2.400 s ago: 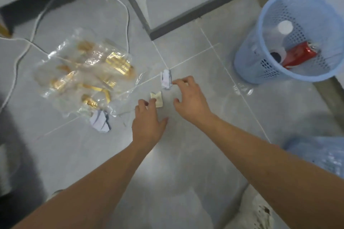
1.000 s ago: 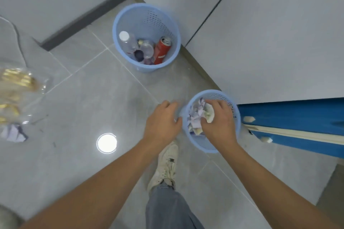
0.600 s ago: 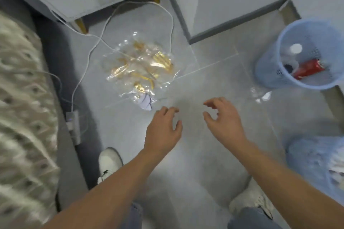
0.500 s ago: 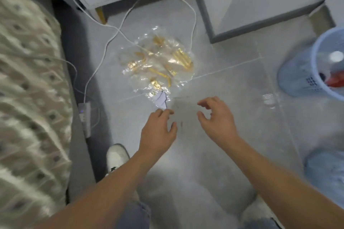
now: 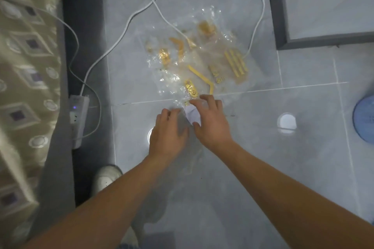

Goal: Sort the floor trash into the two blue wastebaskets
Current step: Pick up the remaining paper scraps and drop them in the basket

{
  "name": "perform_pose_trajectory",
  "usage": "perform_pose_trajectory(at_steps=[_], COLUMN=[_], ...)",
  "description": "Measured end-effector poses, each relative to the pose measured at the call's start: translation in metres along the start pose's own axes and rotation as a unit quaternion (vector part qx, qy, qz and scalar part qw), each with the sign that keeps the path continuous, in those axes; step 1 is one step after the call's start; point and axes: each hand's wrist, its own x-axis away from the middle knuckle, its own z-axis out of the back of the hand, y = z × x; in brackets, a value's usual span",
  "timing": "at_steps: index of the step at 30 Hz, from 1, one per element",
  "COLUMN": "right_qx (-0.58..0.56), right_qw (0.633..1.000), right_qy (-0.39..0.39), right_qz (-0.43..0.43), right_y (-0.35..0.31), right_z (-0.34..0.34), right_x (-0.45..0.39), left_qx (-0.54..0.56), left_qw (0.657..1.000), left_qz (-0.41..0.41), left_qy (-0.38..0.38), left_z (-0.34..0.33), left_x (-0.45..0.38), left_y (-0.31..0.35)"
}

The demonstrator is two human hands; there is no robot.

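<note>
A crumpled white paper scrap (image 5: 192, 114) lies on the grey floor tile at the near edge of a clear plastic bag with gold print (image 5: 199, 60). My right hand (image 5: 212, 122) curves over the scrap, fingers and thumb on either side of it, touching it. My left hand (image 5: 169, 134) hovers just left of the scrap with loosely bent fingers and holds nothing. Only the rim of one blue wastebasket (image 5: 364, 119) shows at the right edge.
White cables (image 5: 141, 4) loop across the floor to a power strip (image 5: 78, 115) on the left. A patterned bed cover (image 5: 24, 66) fills the left side, a grey cabinet base (image 5: 283, 16) the upper right. My shoe (image 5: 106, 177) stands below left.
After dropping paper in the near basket, both hands came back toward the plastic bag. The right hand has now reached the white paper scrap; the left has closed in beside it.
</note>
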Motion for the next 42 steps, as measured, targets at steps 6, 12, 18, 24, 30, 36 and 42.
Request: perform_pose_trajectory(at_steps=[6, 12, 18, 24, 30, 36, 42], right_qx=[0.085, 0.007, -0.103, -0.246, -0.338, -0.275, -0.188], right_qw=[0.996, 0.999, 0.988, 0.943, 0.859, 0.805, 0.777], right_qy=[-0.028, -0.040, -0.034, 0.071, 0.211, 0.332, 0.279], right_qz=[0.019, -0.021, -0.108, -0.213, -0.320, -0.407, -0.532], right_y=[0.018, 0.037, 0.051, 0.060, 0.112, 0.208, 0.309], right_z=[-0.022, -0.028, 0.008, 0.088, 0.217, 0.322, 0.360], right_x=[-0.022, -0.013, 0.015, 0.097, 0.252, 0.403, 0.509], left_qx=[-0.018, 0.044, 0.028, 0.028, 0.037, 0.032, 0.019], left_qw=[0.997, 0.992, 0.992, 0.999, 0.994, 0.970, 0.962], left_qz=[-0.015, 0.091, 0.095, 0.035, -0.036, -0.122, -0.143], left_qy=[0.075, 0.080, 0.073, 0.022, -0.096, -0.208, -0.233], left_z=[-0.002, -0.004, 0.000, 0.014, 0.028, -0.005, -0.070], left_x=[-0.043, -0.070, -0.046, 0.019, 0.091, 0.158, 0.182], left_y=[-0.005, 0.006, 0.022, 0.073, 0.196, 0.346, 0.424])
